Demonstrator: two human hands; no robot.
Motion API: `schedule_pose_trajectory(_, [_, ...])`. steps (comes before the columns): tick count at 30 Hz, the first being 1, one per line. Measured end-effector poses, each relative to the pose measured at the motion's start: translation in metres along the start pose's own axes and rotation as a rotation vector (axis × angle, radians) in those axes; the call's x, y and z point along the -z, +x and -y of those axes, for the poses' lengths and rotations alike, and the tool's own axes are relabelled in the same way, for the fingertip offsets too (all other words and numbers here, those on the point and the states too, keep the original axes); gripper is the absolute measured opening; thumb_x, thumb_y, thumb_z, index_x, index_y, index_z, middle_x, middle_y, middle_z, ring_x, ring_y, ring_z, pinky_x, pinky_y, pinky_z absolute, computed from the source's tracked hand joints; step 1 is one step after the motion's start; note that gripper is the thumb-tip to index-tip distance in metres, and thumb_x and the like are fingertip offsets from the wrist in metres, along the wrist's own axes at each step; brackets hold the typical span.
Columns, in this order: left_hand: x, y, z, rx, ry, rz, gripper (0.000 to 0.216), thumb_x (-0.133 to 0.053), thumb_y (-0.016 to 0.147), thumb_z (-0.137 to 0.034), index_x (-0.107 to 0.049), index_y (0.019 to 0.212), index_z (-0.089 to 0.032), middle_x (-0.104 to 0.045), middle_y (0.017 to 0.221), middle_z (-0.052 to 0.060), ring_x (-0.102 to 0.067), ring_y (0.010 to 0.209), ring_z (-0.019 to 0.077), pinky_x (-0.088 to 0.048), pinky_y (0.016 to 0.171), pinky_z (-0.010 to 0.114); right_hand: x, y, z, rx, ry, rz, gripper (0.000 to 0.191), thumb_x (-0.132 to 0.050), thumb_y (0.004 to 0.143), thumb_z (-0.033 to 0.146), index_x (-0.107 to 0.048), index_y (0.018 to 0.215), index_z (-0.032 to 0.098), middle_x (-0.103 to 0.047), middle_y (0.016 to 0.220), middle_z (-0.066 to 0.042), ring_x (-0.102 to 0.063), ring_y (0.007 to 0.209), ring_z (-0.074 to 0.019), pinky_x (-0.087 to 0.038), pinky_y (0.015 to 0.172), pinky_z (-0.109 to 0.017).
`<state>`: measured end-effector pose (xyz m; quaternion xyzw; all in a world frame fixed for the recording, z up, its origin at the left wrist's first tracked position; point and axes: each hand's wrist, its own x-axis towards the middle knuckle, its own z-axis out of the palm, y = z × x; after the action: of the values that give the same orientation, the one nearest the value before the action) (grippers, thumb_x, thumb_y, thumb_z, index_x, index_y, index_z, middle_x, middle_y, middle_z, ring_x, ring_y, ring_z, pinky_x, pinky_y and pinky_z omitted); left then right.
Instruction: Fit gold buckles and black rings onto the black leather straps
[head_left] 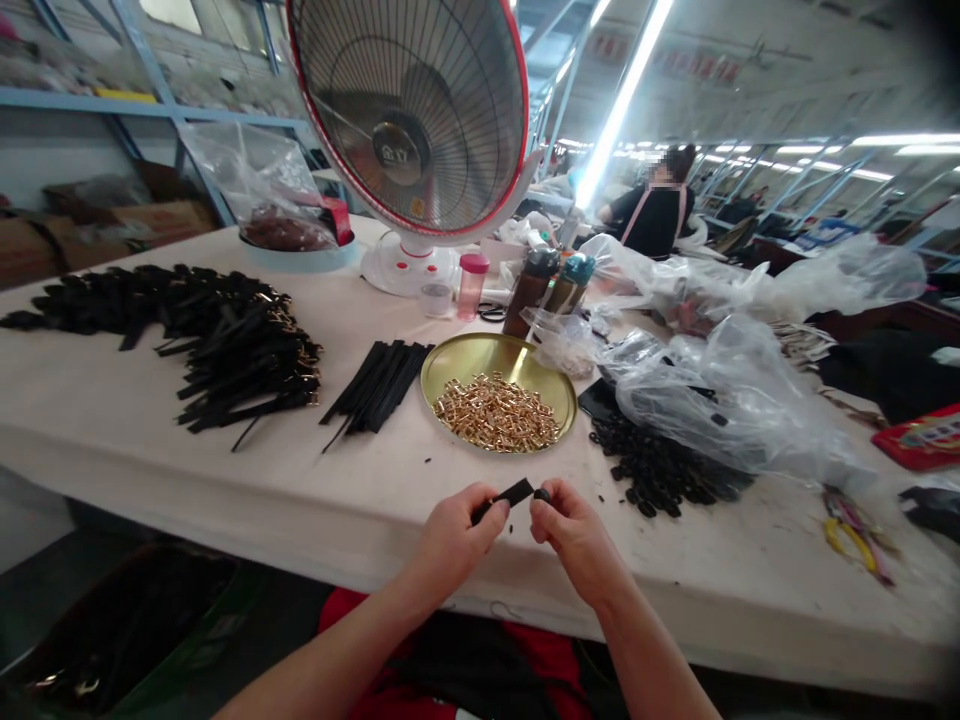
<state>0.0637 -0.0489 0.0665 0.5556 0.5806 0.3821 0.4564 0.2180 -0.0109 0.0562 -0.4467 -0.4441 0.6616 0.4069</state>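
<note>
At six o'clock from the round gold-coloured tray (480, 350), a flat black fabric strap (516, 491) is partly hidden by the left hand (466, 525), whose grip clamps it. The right hand (568, 522) pinches a small dark piece (542, 494), mostly covered, hard to make out. At four o'clock, clear crumpled plastic (720, 400) overlaps small black loops (660, 475).

1. A pale-topped table (382, 490) spans the view.
2. Left: a heap of black straps (225, 355) (gold fittings along its right edge), then a row of black strips (381, 385).
3. Middle: a round gold-coloured plate (465, 358).
4. Behind: a light-blue tray (296, 258), a white-and-red fan (409, 150), a pink-lidded jar (472, 290) and two bottles (529, 300).
5. Right: black loops (645, 470) partly beneath clear plastic (727, 400), and a yellow-handled tool (853, 548).
</note>
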Motion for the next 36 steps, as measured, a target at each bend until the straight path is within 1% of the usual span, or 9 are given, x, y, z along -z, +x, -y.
schedule_pose_trajectory(4, [0.0,-0.002,0.006,-0.031,0.15,-0.032,0.024,-0.041,0.08,-0.037,-0.054,0.073,-0.018,-0.046,0.057,-0.005,-0.043,0.055,0.0093,-0.028,0.051,0.02,-0.002,-0.005,-0.001,-0.011,0.047,0.029,0.026,-0.069,0.064,0.032,-0.048,0.073,0.019,-0.048,0.059,0.006,-0.042,0.051,-0.0065,-0.034,0.053,-0.021])
schedule_pose_trajectory(6, [-0.001,-0.003,0.008,-0.028,0.16,-0.044,0.025,-0.041,0.08,-0.037,-0.054,0.073,-0.018,-0.045,0.057,-0.005,-0.042,0.055,0.0093,-0.028,0.051,0.02,-0.001,-0.007,-0.002,-0.006,0.028,0.017,0.025,-0.066,0.067,0.035,-0.051,0.079,0.019,-0.053,0.064,0.004,-0.046,0.056,-0.0085,-0.038,0.058,-0.024])
schedule_pose_trajectory(10, [-0.002,-0.004,0.011,0.035,0.045,0.066,0.026,-0.039,0.08,-0.039,-0.052,0.073,-0.017,-0.04,0.054,-0.006,-0.039,0.05,0.0085,-0.027,0.047,0.019,0.004,-0.006,-0.01,0.014,-0.052,-0.05,0.026,-0.064,0.068,0.039,-0.055,0.082,0.019,-0.055,0.064,0.002,-0.049,0.06,-0.0107,-0.039,0.063,-0.025])
schedule_pose_trajectory(13, [-0.001,-0.005,0.012,0.07,0.053,0.129,0.025,-0.04,0.078,-0.038,-0.052,0.071,-0.017,-0.04,0.053,-0.006,-0.039,0.05,0.0085,-0.026,0.046,0.019,0.007,-0.004,-0.016,0.014,-0.063,-0.052,0.026,-0.062,0.069,0.042,-0.057,0.081,0.019,-0.055,0.067,0.002,-0.049,0.062,-0.0111,-0.039,0.063,-0.025])
schedule_pose_trajectory(16, [0.001,-0.003,0.012,0.057,0.095,0.119,0.024,-0.042,0.076,-0.036,-0.052,0.067,-0.017,-0.042,0.055,-0.005,-0.039,0.051,0.0085,-0.025,0.046,0.019,0.007,-0.004,-0.017,0.015,-0.112,-0.03,0.026,-0.059,0.072,0.043,-0.058,0.078,0.018,-0.053,0.062,0.001,-0.048,0.061,-0.0115,-0.038,0.062,-0.025])
schedule_pose_trajectory(20, [0.0,0.003,0.015,0.127,-0.056,0.09,0.025,-0.041,0.076,-0.039,-0.049,0.068,-0.016,-0.038,0.047,-0.007,-0.036,0.045,0.0078,-0.027,0.044,0.019,0.002,-0.005,-0.013,0.079,-0.168,-0.105,0.024,-0.06,0.071,0.041,-0.058,0.079,0.018,-0.056,0.065,0.001,-0.05,0.065,-0.0124,-0.039,0.067,-0.026])
schedule_pose_trajectory(23, [0.0,0.005,0.019,0.158,-0.113,0.099,0.026,-0.042,0.075,-0.041,-0.049,0.07,-0.016,-0.036,0.045,-0.007,-0.035,0.042,0.0076,-0.027,0.043,0.019,-0.002,-0.005,-0.015,0.067,-0.151,-0.128,0.026,-0.064,0.067,0.041,-0.058,0.079,0.018,-0.058,0.069,0.0,-0.052,0.067,-0.0136,-0.041,0.068,-0.028])
schedule_pose_trajectory(30, [0.0,-0.003,0.017,0.075,0.117,0.07,0.028,-0.04,0.078,-0.039,-0.054,0.071,-0.016,-0.041,0.054,-0.005,-0.039,0.052,0.0087,-0.025,0.046,0.019,-0.003,-0.003,-0.033,0.014,-0.002,-0.15,0.025,-0.061,0.07,0.043,-0.058,0.078,0.02,-0.055,0.068,0.001,-0.048,0.061,-0.0114,-0.041,0.062,-0.025])
schedule_pose_trajectory(36, [0.009,-0.003,0.018,-0.004,0.252,0.166,0.027,-0.039,0.079,-0.034,-0.061,0.079,-0.018,-0.053,0.062,-0.003,-0.044,0.056,0.0106,-0.028,0.051,0.02,0.002,-0.002,-0.034,0.023,-0.061,-0.119,0.021,-0.063,0.07,0.039,-0.057,0.076,0.02,-0.055,0.069,0.002,-0.049,0.062,-0.0105,-0.041,0.064,-0.024])
